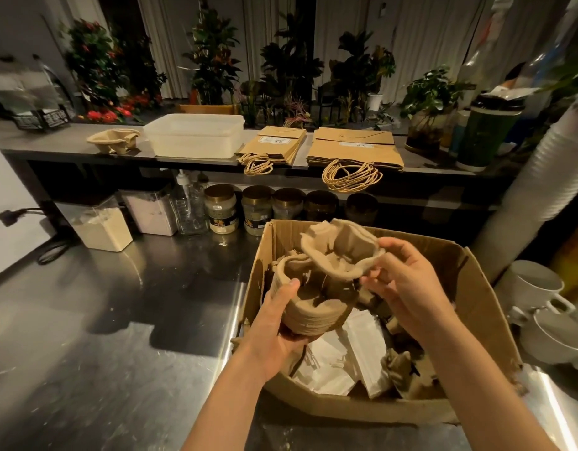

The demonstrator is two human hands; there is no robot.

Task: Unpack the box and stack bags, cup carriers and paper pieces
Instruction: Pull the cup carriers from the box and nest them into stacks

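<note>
An open cardboard box [476,297] stands on the steel counter at the lower right. Above it my left hand [274,323] grips the near end of a nested stack of brown pulp cup carriers [310,307]. My right hand [408,281] pinches the rim of the top carrier [339,252], which is tilted up off the stack. White paper pieces [346,353] and more pulp carriers lie in the box. On the raised shelf behind lie two piles of brown paper bags [274,143] [356,148] and another cup carrier [115,139].
A white plastic tub [196,135] sits on the shelf between the carrier and the bags. Jars and canisters [222,206] line the back of the steel counter [102,320]. White cups [538,294] and a tall sleeve of cups [541,177] stand right of the box.
</note>
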